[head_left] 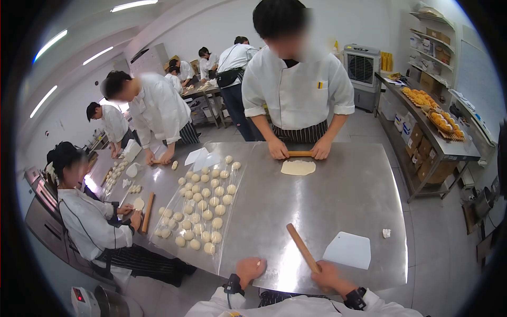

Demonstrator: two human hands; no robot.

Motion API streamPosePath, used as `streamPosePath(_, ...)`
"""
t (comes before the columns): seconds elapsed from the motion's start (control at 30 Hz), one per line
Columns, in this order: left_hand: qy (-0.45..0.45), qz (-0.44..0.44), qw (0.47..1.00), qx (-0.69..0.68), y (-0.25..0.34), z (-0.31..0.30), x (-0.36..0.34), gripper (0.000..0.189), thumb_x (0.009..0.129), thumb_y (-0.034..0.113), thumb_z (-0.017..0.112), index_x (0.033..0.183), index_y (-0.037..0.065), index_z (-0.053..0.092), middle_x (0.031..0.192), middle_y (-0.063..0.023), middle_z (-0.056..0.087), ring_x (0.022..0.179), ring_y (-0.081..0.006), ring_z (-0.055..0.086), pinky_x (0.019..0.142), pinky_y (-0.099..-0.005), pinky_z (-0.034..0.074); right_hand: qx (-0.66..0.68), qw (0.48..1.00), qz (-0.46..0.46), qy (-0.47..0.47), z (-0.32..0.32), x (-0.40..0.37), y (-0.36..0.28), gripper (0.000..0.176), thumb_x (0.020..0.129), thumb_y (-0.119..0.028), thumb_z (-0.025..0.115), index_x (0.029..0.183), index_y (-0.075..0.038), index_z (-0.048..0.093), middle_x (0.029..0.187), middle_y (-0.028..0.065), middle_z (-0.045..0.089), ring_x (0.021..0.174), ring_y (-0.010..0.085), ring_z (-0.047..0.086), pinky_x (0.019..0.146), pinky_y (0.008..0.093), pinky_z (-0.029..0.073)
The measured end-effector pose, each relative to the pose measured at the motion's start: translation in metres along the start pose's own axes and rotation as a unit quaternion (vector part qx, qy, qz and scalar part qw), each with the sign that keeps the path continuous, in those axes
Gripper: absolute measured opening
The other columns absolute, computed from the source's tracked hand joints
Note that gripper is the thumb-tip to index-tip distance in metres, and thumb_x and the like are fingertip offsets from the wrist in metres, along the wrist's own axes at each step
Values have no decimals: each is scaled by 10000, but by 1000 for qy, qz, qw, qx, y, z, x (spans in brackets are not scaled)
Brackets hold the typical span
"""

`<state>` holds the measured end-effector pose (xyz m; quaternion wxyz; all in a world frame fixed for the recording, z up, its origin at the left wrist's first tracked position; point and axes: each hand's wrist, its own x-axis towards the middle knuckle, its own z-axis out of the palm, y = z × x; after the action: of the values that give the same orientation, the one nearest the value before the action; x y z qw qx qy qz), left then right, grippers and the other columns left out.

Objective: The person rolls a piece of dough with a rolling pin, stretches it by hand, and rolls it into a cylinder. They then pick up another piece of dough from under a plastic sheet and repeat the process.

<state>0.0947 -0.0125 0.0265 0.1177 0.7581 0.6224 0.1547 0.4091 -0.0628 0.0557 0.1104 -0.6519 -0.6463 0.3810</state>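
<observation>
My right hand (327, 277) is wrapped round the near end of a wooden rolling pin (301, 246), which slants up and to the left over the steel table (274, 206). My left hand (251, 269) is at the table's near edge with its fingers curled; what they hold, if anything, I cannot make out. To the right of the pin lies a white plastic dough scraper (348, 250). Left of my hands, many round dough balls (206, 202) sit in rows, partly on or under clear plastic film.
Across the table a person (296, 90) rolls a flat dough sheet (298, 167) with another pin. A small dough scrap (386, 233) lies near the right edge. Other people work at the left, beside a rolling pin (148, 212). A side bench (449, 150) holds trays of baked goods.
</observation>
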Motion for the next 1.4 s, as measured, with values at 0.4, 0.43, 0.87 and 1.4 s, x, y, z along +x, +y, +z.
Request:
streamPosePath(0.4, -53, -66, 996, 14, 6, -5, 12, 488, 933, 491, 456, 780, 83, 674, 761, -163, 674, 751, -397, 643, 661, -498, 493, 34, 953, 60, 295, -50, -37, 82, 471, 654, -192, 784, 1052, 18, 642, 809, 127, 650, 711, 284, 641, 697, 389, 532)
streamPosePath(0.43, -16, -58, 998, 8, 4, -1, 13, 480, 929, 484, 481, 730, 82, 653, 720, -164, 660, 711, -403, 632, 624, -509, 483, 29, 954, 52, 293, -50, -33, 84, 471, 654, -192, 784, 1052, 18, 642, 809, 127, 650, 711, 284, 641, 697, 389, 532)
streamPosePath(0.87, 127, -81, 985, -80, -8, 11, 23, 247, 834, 168, 650, 1010, -1, 610, 1178, -270, 563, 1170, -450, 468, 935, -494, 411, -31, 967, 109, 228, -43, -32, 90, 563, 721, -308, 776, 1145, 12, 588, 1020, 162, 615, 891, 326, 639, 805, 423, 523)
streamPosePath(1.4, -40, 126, 976, 171, -28, 27, 93, 659, 896, 421, 607, 1387, 5, 464, 1488, -182, 405, 1414, -390, 297, 1129, -561, 262, -7, 933, 179, 313, -23, -26, 74, 502, 693, -291, 762, 1115, -59, 620, 1024, 127, 659, 900, 310, 666, 812, 424, 526)
